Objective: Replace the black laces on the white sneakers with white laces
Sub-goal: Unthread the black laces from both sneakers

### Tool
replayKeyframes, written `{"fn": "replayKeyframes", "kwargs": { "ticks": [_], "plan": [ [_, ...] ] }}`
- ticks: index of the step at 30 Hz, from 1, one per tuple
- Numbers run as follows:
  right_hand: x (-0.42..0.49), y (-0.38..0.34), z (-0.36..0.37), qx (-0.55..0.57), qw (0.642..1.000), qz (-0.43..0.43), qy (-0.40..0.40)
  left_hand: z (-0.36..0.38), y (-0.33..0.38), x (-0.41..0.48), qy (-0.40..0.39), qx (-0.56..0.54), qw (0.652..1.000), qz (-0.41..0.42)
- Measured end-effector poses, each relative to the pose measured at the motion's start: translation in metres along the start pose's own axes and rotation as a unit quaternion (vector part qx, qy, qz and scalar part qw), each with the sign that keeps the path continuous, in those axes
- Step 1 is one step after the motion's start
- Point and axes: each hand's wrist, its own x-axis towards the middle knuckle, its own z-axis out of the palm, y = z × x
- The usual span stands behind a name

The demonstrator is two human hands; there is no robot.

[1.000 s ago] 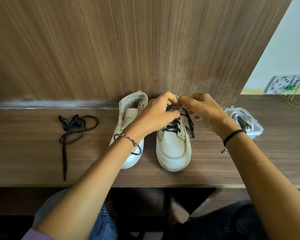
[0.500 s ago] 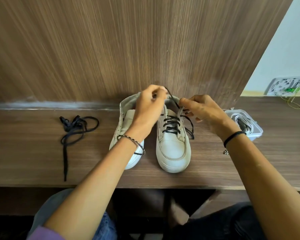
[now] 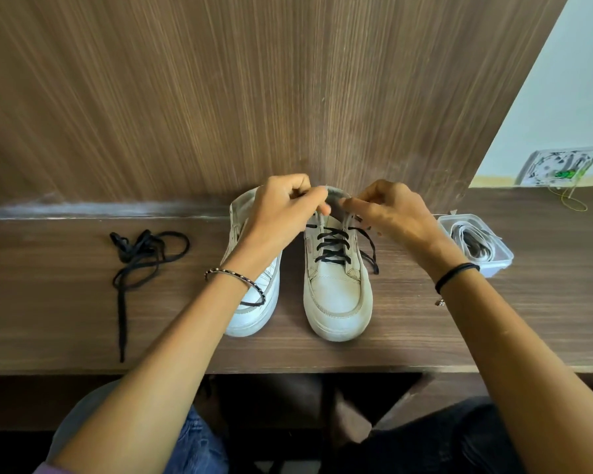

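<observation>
Left sneaker [image 3: 254,313] looks unlaced; black lace [image 3: 332,244] on right sneaker [image 3: 336,295] partly out, pinched by left hand [image 3: 281,203] and right hand [image 3: 391,213] fingers; white laces [image 3: 473,239] untouched

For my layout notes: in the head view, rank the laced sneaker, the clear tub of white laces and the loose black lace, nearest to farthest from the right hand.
1. laced sneaker: directly under the right hand, touching it.
2. clear tub: just to the hand's right.
3. loose black lace: far left, beyond both sneakers.
</observation>
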Motion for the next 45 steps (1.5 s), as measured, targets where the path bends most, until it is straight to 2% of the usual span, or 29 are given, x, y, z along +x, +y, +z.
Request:
{"fn": "replayKeyframes", "kwargs": {
  "ticks": [2,4,6,8,12,14,17,20,22,25,28,30,32,33,37,42,44,45],
  "plan": [
    [-0.003,-0.003,-0.001,-0.018,0.999,-0.043,0.017,-0.002,0.002,-0.002,0.007,0.005,1.000,0.007],
    [-0.004,-0.006,-0.003,-0.048,0.990,-0.132,0.025,-0.005,0.002,-0.002,0.036,0.042,0.998,0.024],
    [-0.005,-0.010,-0.003,-0.085,0.974,-0.212,0.001,-0.008,0.002,-0.002,0.060,0.077,0.994,0.047],
    [-0.008,-0.013,-0.001,-0.119,0.960,-0.251,-0.032,-0.011,0.003,-0.004,0.061,0.094,0.992,0.059],
    [-0.007,-0.011,0.009,-0.238,0.931,-0.260,-0.089,-0.012,0.009,-0.005,0.031,0.101,0.994,0.015],
    [-0.003,-0.007,0.011,-0.239,0.922,-0.281,-0.114,-0.013,0.009,-0.005,0.014,0.156,0.988,0.003],
    [-0.003,-0.006,0.012,-0.210,0.931,-0.278,-0.111,-0.013,0.007,-0.006,-0.044,0.245,0.968,0.020],
    [-0.006,-0.011,0.012,-0.183,0.950,-0.231,-0.107,-0.010,0.001,-0.004,-0.085,0.289,0.953,0.039],
    [-0.005,-0.011,0.011,-0.183,0.955,-0.205,-0.110,-0.008,-0.004,-0.001,-0.051,0.331,0.940,0.066],
    [-0.005,-0.009,0.014,-0.206,0.950,-0.213,-0.095,-0.004,-0.006,0.002,0.008,0.368,0.924,0.099],
    [-0.008,-0.012,0.022,-0.213,0.953,-0.205,-0.073,-0.001,-0.004,0.002,0.023,0.395,0.913,0.100],
    [-0.011,-0.019,0.024,-0.126,0.974,-0.172,-0.073,-0.003,-0.003,0.003,0.026,0.395,0.914,0.085],
    [-0.016,-0.027,0.022,0.062,0.990,-0.090,-0.086,-0.005,-0.004,0.004,0.027,0.392,0.917,0.073],
    [-0.015,-0.030,0.019,0.156,0.984,-0.038,-0.083,-0.005,-0.004,0.004,0.030,0.392,0.917,0.070],
    [-0.009,-0.036,0.008,0.397,0.909,0.116,-0.048,-0.004,-0.004,0.004,0.033,0.384,0.920,0.067],
    [-0.011,-0.032,0.010,0.583,0.801,0.136,-0.019,-0.006,-0.005,0.005,0.031,0.365,0.929,0.060],
    [-0.013,-0.037,0.011,0.601,0.791,0.113,-0.009,-0.006,-0.006,0.005,0.028,0.364,0.929,0.065],
    [-0.013,-0.039,0.010,0.574,0.813,0.100,-0.005,-0.006,-0.006,0.005,0.024,0.364,0.929,0.068]
  ]
}}
